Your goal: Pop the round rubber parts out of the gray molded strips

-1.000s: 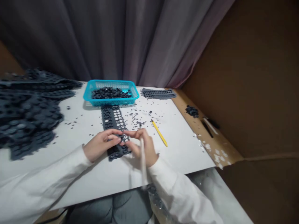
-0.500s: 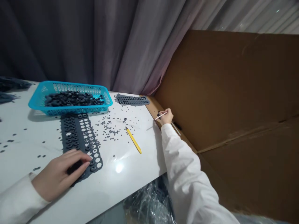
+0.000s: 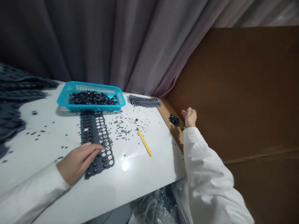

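Likely light and floppy, the holed strip (image 3: 95,132) is best held by its near edge; the left hand's (image 3: 76,161) fingertips sit together over it, the right hand's (image 3: 191,118) I cannot tell.

My left hand (image 3: 78,160) is covering part of the perforated dark strip (image 3: 95,137), and its curled fingers are hiding whatever they may be pinching. My right hand (image 3: 190,117) is looking small and soft, its palm's contents escaping my view. My right sleeve (image 3: 210,174) is blocking the near part of the brown ledge (image 3: 171,110) and running off the bottom edge. The left edge is cutting off the dark sheets (image 3: 10,116); the bottom edge is cropping the clear plastic (image 3: 151,207). The scattered specks (image 3: 122,132) are appearing too tiny for detail.
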`<action>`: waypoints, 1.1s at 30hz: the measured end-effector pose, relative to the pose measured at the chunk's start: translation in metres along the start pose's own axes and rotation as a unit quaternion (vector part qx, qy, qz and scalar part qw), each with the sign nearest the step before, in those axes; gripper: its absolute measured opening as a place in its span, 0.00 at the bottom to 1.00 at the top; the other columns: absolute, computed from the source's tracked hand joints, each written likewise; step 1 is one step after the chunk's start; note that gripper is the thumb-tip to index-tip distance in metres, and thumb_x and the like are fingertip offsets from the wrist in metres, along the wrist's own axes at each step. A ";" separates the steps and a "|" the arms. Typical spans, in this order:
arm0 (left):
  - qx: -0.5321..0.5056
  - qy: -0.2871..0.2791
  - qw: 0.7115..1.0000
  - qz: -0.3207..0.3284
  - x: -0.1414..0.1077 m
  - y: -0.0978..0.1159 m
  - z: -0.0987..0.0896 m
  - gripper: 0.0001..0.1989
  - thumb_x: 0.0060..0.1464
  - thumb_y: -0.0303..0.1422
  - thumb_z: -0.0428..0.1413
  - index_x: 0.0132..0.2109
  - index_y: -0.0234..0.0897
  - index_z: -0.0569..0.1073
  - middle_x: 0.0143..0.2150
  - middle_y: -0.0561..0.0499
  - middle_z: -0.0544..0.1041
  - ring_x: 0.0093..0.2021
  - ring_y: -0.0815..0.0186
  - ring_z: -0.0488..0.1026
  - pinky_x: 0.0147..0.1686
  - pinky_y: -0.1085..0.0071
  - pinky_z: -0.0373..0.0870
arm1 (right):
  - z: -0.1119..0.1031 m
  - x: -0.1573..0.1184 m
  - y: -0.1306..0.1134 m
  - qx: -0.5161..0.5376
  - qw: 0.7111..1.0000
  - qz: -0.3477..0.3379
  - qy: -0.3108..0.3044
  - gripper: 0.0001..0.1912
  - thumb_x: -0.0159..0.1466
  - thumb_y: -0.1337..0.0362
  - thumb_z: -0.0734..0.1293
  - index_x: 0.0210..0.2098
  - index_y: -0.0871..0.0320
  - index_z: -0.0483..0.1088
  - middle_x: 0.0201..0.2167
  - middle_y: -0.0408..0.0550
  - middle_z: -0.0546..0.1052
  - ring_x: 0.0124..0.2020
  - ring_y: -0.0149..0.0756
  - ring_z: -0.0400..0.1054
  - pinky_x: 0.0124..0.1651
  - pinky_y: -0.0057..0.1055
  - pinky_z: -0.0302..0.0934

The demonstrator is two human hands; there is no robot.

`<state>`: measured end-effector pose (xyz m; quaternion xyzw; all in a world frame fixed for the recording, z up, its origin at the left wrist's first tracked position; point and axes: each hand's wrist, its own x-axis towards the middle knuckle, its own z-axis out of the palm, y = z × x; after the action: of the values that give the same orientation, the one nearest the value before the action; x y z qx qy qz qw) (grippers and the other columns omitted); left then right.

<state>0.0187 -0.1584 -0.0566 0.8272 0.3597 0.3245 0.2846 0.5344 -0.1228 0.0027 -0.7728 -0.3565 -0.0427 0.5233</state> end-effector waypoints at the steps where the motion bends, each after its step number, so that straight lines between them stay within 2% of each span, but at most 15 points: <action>1: 0.004 0.000 0.999 -0.033 0.001 0.003 -0.001 0.16 0.60 0.38 0.42 0.43 0.39 0.71 0.29 0.51 0.73 0.31 0.65 0.70 0.35 0.71 0.65 | 0.001 -0.011 -0.010 0.034 0.999 -0.001 -0.032 0.21 0.62 0.48 0.49 0.39 0.57 0.59 0.24 0.44 0.71 0.27 0.33 0.69 0.33 0.30 0.62; 3: 0.007 -0.018 0.997 -0.074 0.003 0.009 -0.004 0.17 0.61 0.37 0.39 0.48 0.38 0.68 0.22 0.55 0.68 0.24 0.67 0.67 0.29 0.72 0.63 | 0.006 -0.048 -0.035 0.173 0.977 -0.021 -0.121 0.20 0.62 0.47 0.50 0.43 0.55 0.58 0.23 0.42 0.70 0.26 0.32 0.67 0.31 0.28 0.61; 5: 0.006 -0.029 0.997 -0.069 0.006 0.011 -0.007 0.17 0.61 0.34 0.38 0.51 0.37 0.65 0.25 0.55 0.69 0.26 0.68 0.67 0.31 0.73 0.64 | 0.012 -0.104 -0.062 0.240 0.955 -0.043 -0.169 0.18 0.62 0.48 0.54 0.40 0.54 0.61 0.22 0.39 0.66 0.22 0.30 0.62 0.27 0.26 0.58; 7: 0.006 -0.052 0.998 -0.028 0.010 0.011 -0.009 0.16 0.60 0.31 0.38 0.51 0.37 0.64 0.31 0.52 0.72 0.31 0.68 0.69 0.35 0.73 0.65 | 0.017 -0.170 -0.088 0.249 0.931 -0.046 -0.263 0.16 0.62 0.50 0.56 0.35 0.55 0.66 0.21 0.40 0.65 0.23 0.30 0.60 0.28 0.27 0.57; 9: 0.022 -0.085 0.996 0.028 0.014 0.007 -0.009 0.15 0.59 0.29 0.40 0.46 0.36 0.68 0.35 0.49 0.73 0.35 0.67 0.70 0.38 0.71 0.65 | 0.023 -0.232 -0.109 0.245 0.891 -0.023 -0.382 0.12 0.60 0.55 0.60 0.31 0.57 0.69 0.23 0.42 0.68 0.25 0.31 0.63 0.30 0.28 0.59; 10: 0.038 -0.100 0.993 0.054 0.016 0.005 -0.009 0.14 0.59 0.29 0.41 0.44 0.35 0.70 0.35 0.48 0.73 0.37 0.66 0.69 0.40 0.71 0.65 | 0.026 -0.258 -0.117 0.252 0.872 -0.001 -0.419 0.11 0.60 0.57 0.61 0.30 0.57 0.69 0.23 0.43 0.69 0.26 0.32 0.64 0.30 0.29 0.59; 13: 0.096 -0.148 0.979 0.107 0.021 0.000 -0.007 0.13 0.58 0.28 0.43 0.39 0.34 0.72 0.35 0.46 0.74 0.38 0.63 0.68 0.40 0.69 0.64 | 0.037 -0.308 -0.127 0.280 0.860 0.049 -0.423 0.09 0.60 0.60 0.62 0.27 0.57 0.68 0.20 0.40 0.69 0.24 0.30 0.63 0.29 0.28 0.58; 15: 0.127 -0.181 0.967 0.126 0.025 -0.002 -0.006 0.11 0.56 0.27 0.45 0.37 0.33 0.73 0.33 0.46 0.74 0.36 0.63 0.68 0.39 0.69 0.64 | 0.043 -0.319 -0.127 0.296 0.853 0.059 -0.425 0.08 0.60 0.62 0.62 0.25 0.57 0.66 0.19 0.39 0.68 0.22 0.29 0.61 0.27 0.27 0.56; 19: 0.149 -0.230 0.950 0.152 0.033 0.000 -0.007 0.08 0.49 0.27 0.53 0.38 0.33 0.74 0.26 0.50 0.71 0.32 0.64 0.67 0.36 0.70 0.63 | 0.045 -0.320 -0.121 0.294 0.840 0.051 -0.454 0.09 0.59 0.62 0.62 0.25 0.57 0.65 0.19 0.39 0.69 0.21 0.29 0.61 0.26 0.26 0.56; 23: 0.147 -0.252 0.939 0.182 0.040 0.003 -0.008 0.11 0.45 0.27 0.56 0.40 0.33 0.74 0.29 0.49 0.72 0.33 0.65 0.67 0.37 0.72 0.63 | 0.044 -0.319 -0.122 0.272 0.843 0.029 -0.464 0.10 0.60 0.60 0.61 0.25 0.58 0.65 0.19 0.40 0.69 0.21 0.29 0.62 0.26 0.26 0.57; 27: 0.157 -0.287 0.927 0.185 0.046 0.004 -0.008 0.14 0.43 0.26 0.57 0.41 0.34 0.74 0.30 0.50 0.72 0.32 0.65 0.68 0.35 0.72 0.63 | 0.044 -0.321 -0.122 0.269 0.841 0.022 -0.469 0.10 0.61 0.59 0.61 0.26 0.58 0.65 0.20 0.40 0.69 0.21 0.29 0.62 0.25 0.26 0.57; 33: 0.177 -0.300 0.914 0.207 0.049 0.003 -0.006 0.08 0.44 0.27 0.58 0.35 0.36 0.74 0.29 0.51 0.72 0.33 0.64 0.68 0.35 0.73 0.62 | 0.044 -0.320 -0.122 0.274 0.841 0.013 -0.467 0.10 0.61 0.59 0.60 0.26 0.57 0.64 0.19 0.40 0.69 0.21 0.29 0.61 0.25 0.26 0.56</action>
<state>0.0414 -0.1205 -0.0345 0.9785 0.1297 0.0439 0.1545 0.2107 -0.2234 -0.0624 -0.5307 -0.5455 0.4296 0.4860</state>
